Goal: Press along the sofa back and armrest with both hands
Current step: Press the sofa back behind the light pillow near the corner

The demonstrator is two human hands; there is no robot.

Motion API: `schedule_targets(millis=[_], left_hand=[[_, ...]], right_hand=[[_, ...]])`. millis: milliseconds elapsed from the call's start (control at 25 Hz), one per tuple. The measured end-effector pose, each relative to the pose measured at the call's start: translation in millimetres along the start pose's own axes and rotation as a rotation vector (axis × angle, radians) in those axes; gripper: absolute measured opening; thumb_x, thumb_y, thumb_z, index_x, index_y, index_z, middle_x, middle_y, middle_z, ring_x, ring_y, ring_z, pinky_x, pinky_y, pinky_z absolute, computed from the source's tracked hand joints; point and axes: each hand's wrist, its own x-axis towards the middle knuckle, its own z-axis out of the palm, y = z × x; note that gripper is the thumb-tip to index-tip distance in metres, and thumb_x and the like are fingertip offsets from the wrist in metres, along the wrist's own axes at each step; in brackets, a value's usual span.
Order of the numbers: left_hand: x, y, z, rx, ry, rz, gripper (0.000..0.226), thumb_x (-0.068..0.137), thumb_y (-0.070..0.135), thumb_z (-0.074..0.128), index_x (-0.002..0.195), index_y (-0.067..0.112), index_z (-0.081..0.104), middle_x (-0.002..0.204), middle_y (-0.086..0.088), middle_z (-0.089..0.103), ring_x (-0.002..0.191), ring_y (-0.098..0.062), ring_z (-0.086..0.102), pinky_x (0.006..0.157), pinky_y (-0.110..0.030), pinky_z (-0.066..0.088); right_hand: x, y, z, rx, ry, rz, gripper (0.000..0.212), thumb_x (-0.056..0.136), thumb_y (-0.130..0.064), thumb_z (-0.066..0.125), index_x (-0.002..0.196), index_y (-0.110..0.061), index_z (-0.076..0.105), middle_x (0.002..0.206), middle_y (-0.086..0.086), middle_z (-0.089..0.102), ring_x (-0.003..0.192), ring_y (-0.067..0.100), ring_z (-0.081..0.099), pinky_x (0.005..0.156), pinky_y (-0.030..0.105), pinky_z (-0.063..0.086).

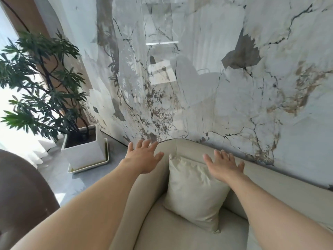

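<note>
Against a marble wall [234, 87], beige sofa [180, 228]; left hand [144, 159], right hand [225, 166], fingers spread, above its back

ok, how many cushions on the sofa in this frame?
1. The cushion leans in the sofa corner, between the left hand and right hand. More may sit out of frame to the right.

A beige sofa [180, 230] stands against the marble wall [234, 87] — one pale cushion [191, 192] leans in its corner, where back meets armrest, its lower edge on the seat.
</note>
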Motion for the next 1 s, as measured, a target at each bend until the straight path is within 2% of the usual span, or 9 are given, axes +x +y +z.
schedule_targets(millis=[280, 480, 760, 880, 1000], left_hand=[[113, 18, 23, 0.025, 0.012, 0.192, 0.065, 0.096, 0.06, 0.015, 0.153, 0.03, 0.01, 0.164, -0.001, 0.004, 0.149, -0.024, -0.005, 0.118, -0.051, -0.006], [202, 30, 81, 0.009, 0.005, 0.377, 0.063, 0.097, 0.056, 0.017, 0.152, 0.029, 0.009, 0.164, -0.002, 0.002, 0.149, -0.025, -0.005, 0.119, -0.05, -0.005], [310, 42, 197, -0.011, -0.01, 0.399, 0.064, 0.095, 0.057, 0.009, 0.153, 0.031, -0.001, 0.163, 0.0, -0.006, 0.148, -0.025, -0.014, 0.118, -0.051, -0.011], [333, 56, 246, -0.019, -0.024, 0.394, 0.064, 0.095, 0.059, 0.009, 0.153, 0.032, -0.001, 0.163, -0.001, -0.007, 0.148, -0.026, -0.014, 0.117, -0.051, -0.012], [356, 65, 276, -0.015, 0.014, 0.42, 0.067, 0.092, 0.06, 0.006, 0.153, 0.031, 0.0, 0.163, 0.0, -0.008, 0.148, -0.026, -0.015, 0.118, -0.051, -0.011]], right_hand=[[57, 16, 21, 0.056, 0.047, 0.173, 0.08, 0.088, -0.072, 0.007, 0.154, -0.027, 0.005, 0.164, 0.0, -0.001, 0.149, 0.023, -0.005, 0.114, 0.055, -0.006], [107, 15, 58, 0.115, 0.079, 0.308, 0.075, 0.09, -0.071, 0.01, 0.153, -0.031, 0.008, 0.163, -0.003, 0.001, 0.148, 0.019, -0.004, 0.115, 0.055, -0.004], [210, 21, 134, 0.059, 0.096, 0.34, 0.076, 0.088, -0.072, 0.012, 0.153, -0.034, 0.008, 0.163, -0.005, 0.001, 0.148, 0.016, -0.004, 0.116, 0.051, -0.001], [248, 32, 177, 0.043, 0.083, 0.319, 0.073, 0.09, -0.07, 0.017, 0.153, -0.035, 0.005, 0.163, -0.005, 0.0, 0.148, 0.017, -0.004, 0.117, 0.051, -0.002], [275, 42, 214, 0.039, 0.138, 0.307, 0.072, 0.09, -0.069, 0.02, 0.153, -0.036, 0.005, 0.163, -0.005, 0.001, 0.148, 0.018, -0.004, 0.118, 0.051, -0.003]])
